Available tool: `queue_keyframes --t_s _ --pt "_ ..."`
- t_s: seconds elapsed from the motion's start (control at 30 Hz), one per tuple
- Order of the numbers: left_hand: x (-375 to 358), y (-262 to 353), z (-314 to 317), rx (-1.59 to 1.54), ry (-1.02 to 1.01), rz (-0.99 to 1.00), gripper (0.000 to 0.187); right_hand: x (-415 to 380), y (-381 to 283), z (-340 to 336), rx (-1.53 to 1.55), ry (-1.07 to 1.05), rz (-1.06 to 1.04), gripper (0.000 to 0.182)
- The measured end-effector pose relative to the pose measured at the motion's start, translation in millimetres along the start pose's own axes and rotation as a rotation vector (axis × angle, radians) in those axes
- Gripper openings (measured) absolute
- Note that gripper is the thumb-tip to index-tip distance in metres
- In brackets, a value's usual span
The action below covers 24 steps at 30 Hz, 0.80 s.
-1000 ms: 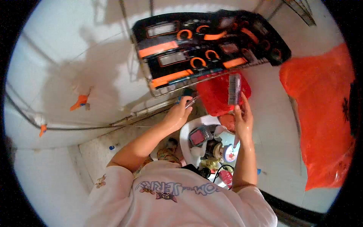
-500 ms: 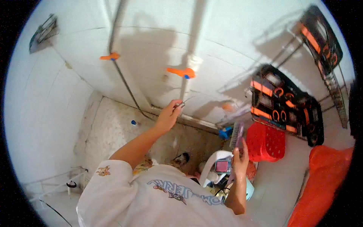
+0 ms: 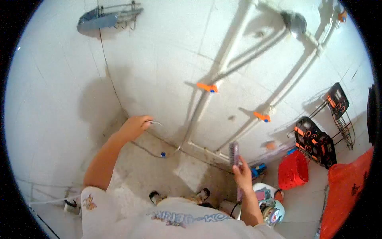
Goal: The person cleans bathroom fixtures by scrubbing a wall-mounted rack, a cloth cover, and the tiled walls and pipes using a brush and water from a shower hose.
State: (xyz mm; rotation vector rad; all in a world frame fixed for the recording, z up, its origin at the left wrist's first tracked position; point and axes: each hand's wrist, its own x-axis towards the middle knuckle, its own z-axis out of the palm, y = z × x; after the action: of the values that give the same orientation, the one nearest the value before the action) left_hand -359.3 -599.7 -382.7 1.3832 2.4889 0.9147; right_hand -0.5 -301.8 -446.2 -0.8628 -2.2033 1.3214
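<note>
A slim metal tool (image 3: 156,122) is pinched by the closed left hand (image 3: 140,124); a brush (image 3: 234,153), gripped low, is extended beyond the curled right hand (image 3: 242,175), seemingly leaving its bristles (image 3: 232,151) unobstructed.

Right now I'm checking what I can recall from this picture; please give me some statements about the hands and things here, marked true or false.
1. The right hand holds a brush. True.
2. The brush lies on the floor. False: it is in the right hand.
3. The left hand holds a thin metal tool. True.
4. The basket is blue. False: it is red.
5. The basket is nearer the right hand than the left. True.
6. The hands are touching. False: they are apart.
</note>
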Motion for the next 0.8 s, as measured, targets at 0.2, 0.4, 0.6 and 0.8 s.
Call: queue_keyframes --t_s 0.2,0.4,0.6,0.8 --pt "-30.5 -76.4 -89.1 -0.069 0.507 -0.144 0.025 18.1 -90.7 83.7 -0.107 -0.234 -0.015 0.057" --pt "0.0 -106.0 -214.4 0.151 0.645 -0.188 0.021 53.4 -113.8 130.3 -0.182 -0.208 -0.131 0.058" --pt "58.2 -86.3 -361.0 0.373 0.762 0.029 0.022 108.2 -143.1 166.9 -0.028 -0.210 -0.151 0.053" --pt "103.6 -85.0 -427.8 0.522 0.687 0.056 0.022 172.0 -242.6 208.3 -0.242 -0.113 -0.632 0.040"
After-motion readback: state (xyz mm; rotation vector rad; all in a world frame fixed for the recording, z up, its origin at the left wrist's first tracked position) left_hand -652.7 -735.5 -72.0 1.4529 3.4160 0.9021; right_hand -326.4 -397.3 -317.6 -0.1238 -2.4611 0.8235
